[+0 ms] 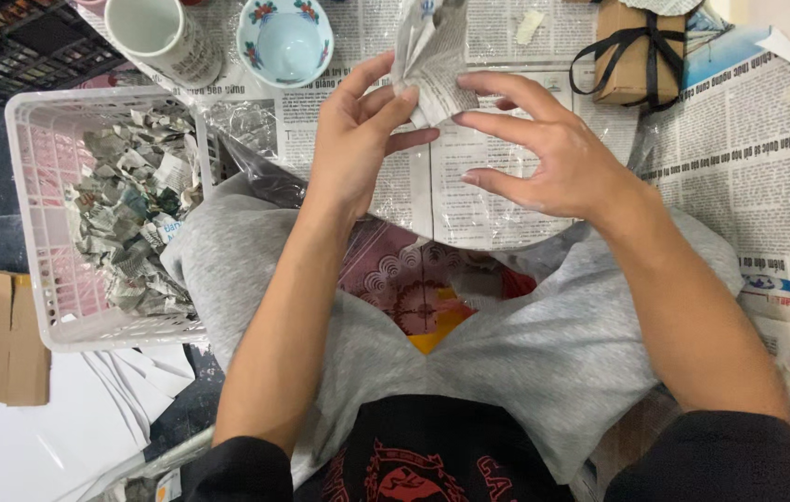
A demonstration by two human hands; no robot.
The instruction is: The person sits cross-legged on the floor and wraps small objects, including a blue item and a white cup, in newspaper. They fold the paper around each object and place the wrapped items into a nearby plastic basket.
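My left hand pinches a folded, crumpled piece of newspaper between thumb and fingers, held up above the newspaper-covered floor. My right hand is beside it with fingers spread, its fingertips touching the paper's right edge. Both forearms reach forward over my knees in grey trousers.
A white plastic basket at the left holds several crumpled newspaper pieces. A white cup and a flower-patterned cup stand at the top. A small brown box tied with black ribbon sits at the top right. Newspaper sheets cover the floor.
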